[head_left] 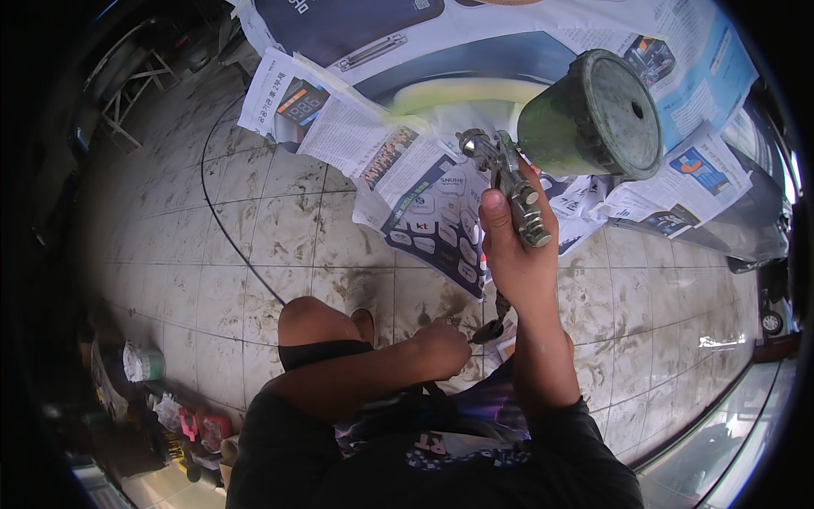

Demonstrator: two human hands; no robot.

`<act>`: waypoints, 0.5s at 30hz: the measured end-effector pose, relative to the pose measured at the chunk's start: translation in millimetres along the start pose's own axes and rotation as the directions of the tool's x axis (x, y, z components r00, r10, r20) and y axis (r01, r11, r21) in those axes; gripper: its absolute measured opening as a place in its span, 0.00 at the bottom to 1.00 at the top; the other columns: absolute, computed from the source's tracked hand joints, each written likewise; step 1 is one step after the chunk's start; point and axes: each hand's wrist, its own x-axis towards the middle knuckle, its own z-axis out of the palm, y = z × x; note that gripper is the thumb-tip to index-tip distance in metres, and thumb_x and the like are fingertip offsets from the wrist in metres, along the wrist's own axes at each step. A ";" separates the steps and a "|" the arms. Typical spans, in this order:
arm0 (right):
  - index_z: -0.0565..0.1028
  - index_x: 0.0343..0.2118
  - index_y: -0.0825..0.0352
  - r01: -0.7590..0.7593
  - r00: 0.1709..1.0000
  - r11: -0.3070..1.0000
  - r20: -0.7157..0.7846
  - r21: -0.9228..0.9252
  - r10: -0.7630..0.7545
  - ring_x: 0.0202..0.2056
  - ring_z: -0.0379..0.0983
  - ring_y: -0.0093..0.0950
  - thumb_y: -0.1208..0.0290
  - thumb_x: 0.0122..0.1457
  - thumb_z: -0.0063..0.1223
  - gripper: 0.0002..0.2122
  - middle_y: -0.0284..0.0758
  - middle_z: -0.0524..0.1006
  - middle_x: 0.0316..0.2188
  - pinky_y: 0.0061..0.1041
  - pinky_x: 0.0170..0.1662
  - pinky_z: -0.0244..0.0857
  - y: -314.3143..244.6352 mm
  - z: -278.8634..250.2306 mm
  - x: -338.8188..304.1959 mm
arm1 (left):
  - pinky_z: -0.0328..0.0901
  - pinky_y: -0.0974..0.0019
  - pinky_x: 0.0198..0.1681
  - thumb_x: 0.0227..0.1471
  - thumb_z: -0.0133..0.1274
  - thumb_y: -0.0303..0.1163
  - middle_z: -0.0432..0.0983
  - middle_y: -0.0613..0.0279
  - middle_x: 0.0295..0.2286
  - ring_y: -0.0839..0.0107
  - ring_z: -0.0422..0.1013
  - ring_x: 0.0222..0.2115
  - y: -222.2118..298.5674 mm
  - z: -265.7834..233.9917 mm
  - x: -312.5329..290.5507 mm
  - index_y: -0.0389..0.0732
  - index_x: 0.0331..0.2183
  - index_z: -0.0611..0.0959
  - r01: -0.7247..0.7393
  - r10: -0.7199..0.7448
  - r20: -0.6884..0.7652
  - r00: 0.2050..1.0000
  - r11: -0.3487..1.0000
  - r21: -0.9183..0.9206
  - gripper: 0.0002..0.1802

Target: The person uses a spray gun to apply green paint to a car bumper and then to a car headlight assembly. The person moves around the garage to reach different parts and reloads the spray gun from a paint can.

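Gripping spray gun (511, 178) at two o'clock in closed right hand (519, 246) | showing left hand (443, 349) curled, leaving its hold unclear | probably feeling rigid, heavy toward cup (585, 119), favouring a palm-wrapped hold

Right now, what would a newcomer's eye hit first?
The spray gun with its big, stained green cup, raised in the right hand, right of centre. Then the yellow-green patch at top centre, with newspaper sheets around it. Lastly, the smudged pale floor tiles stretching across the middle.
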 end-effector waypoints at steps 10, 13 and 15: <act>0.68 0.60 0.73 -0.051 0.984 0.997 -0.170 0.051 0.059 0.26 0.65 0.13 0.63 0.67 0.57 0.24 0.26 0.73 0.27 0.15 0.29 0.60 -17.1 -62.9 -10.9 | 0.68 0.52 0.47 0.52 0.61 0.45 0.83 0.53 0.33 0.53 0.79 0.40 -0.2 -4.8 18.5 0.39 0.34 0.87 -0.041 0.037 0.058 0.998 0.997 0.071 0.18; 0.68 0.60 0.71 -0.035 0.976 0.992 -0.210 0.121 0.060 0.21 0.62 0.12 0.63 0.68 0.56 0.23 0.25 0.71 0.23 0.14 0.23 0.55 -20.3 -78.8 -12.7 | 0.68 0.52 0.47 0.53 0.61 0.46 0.83 0.52 0.33 0.53 0.79 0.40 -0.2 -4.8 23.4 0.39 0.34 0.88 -0.054 0.049 0.077 0.996 0.996 0.067 0.19; 0.68 0.60 0.70 -0.063 0.968 0.996 -0.237 0.069 0.077 0.19 0.61 0.12 0.62 0.68 0.55 0.23 0.25 0.70 0.22 0.14 0.21 0.54 -21.2 -90.5 -12.3 | 0.68 0.52 0.47 0.53 0.61 0.47 0.83 0.51 0.33 0.52 0.79 0.40 -0.2 -6.1 26.3 0.39 0.35 0.88 -0.042 0.033 0.112 0.993 0.996 0.081 0.20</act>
